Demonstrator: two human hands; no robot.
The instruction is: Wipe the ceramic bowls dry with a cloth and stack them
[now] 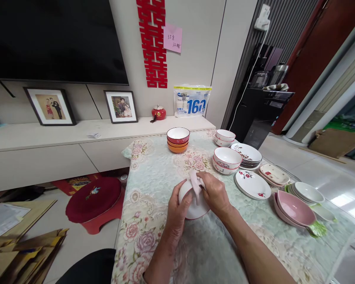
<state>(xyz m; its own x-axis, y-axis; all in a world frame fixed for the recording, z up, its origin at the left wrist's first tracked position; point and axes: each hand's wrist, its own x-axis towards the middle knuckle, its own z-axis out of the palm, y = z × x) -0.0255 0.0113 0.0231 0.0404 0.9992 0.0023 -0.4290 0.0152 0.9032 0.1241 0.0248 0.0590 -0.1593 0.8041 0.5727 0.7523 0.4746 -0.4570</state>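
Steadying white bowl [199, 213] between both hands, apparently against cloth pressure: left hand [177, 206] curled partway round its side. Right hand [215, 192] bunched, gripping pale cloth [196, 186] against bowl. Flowered plates [252, 184], right of hands, stacked like on like, probably to save room; exact count unclear. Hidden: bowl's far side, much of its wall behind hands, some right fingertips. Which way bowl faces: cannot tell
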